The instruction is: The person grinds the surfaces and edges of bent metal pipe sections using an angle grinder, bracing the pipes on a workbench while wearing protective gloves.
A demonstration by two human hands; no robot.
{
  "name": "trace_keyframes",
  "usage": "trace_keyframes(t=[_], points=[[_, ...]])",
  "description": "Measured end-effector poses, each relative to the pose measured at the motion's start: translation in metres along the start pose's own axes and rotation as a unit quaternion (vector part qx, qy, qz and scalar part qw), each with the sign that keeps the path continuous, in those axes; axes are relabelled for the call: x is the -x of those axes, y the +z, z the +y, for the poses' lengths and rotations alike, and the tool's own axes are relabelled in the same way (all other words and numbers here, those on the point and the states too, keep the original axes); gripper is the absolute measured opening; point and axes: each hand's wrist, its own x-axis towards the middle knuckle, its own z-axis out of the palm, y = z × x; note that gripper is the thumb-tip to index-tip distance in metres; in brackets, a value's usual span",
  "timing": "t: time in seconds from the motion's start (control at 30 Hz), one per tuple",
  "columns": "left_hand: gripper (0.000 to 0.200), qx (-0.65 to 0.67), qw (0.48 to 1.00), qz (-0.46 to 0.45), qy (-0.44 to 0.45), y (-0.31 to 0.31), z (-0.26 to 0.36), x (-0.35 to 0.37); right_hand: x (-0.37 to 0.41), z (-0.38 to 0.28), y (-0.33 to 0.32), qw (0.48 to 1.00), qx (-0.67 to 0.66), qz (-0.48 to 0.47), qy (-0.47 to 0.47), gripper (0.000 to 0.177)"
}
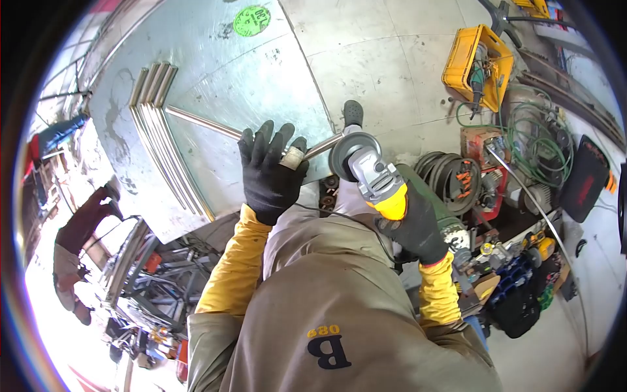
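Observation:
My left hand, in a black glove, presses down over the middle of a bent metal tube on the sheet-covered table. Whitish wrapping shows near its thumb side. One end of the tube sticks out to the right, up to the disc of an angle grinder with a yellow body. My right hand, gloved too, is wrapped around the grinder's body. Several similar bent tubes lie side by side on the table at left.
A yellow crate with a tool inside stands on the floor at upper right. Coiled hoses, discs and tools crowd the right side. Metal frames lie below the table at left. A green sticker marks the sheet.

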Motion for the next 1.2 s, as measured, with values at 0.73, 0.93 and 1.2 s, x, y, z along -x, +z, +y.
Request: trace_keyframes(t=[0.73, 0.93, 1.2], points=[[0.028, 0.128, 0.977, -0.167, 0.0, -0.06, 0.021, -0.081, 0.021, 0.033, 0.041, 0.927, -0.315, 0.201, -0.006, 0.035], [0.036, 0.089, 0.981, -0.141, -0.099, -0.043, 0.027, -0.049, 0.021, 0.029, 0.03, 0.887, -0.447, 0.082, 0.079, 0.038], [0.038, -0.062, 0.983, -0.149, 0.085, -0.037, 0.035, -0.022, 0.008, 0.041, 0.015, 0.872, -0.476, 0.008, 0.117, 0.039]])
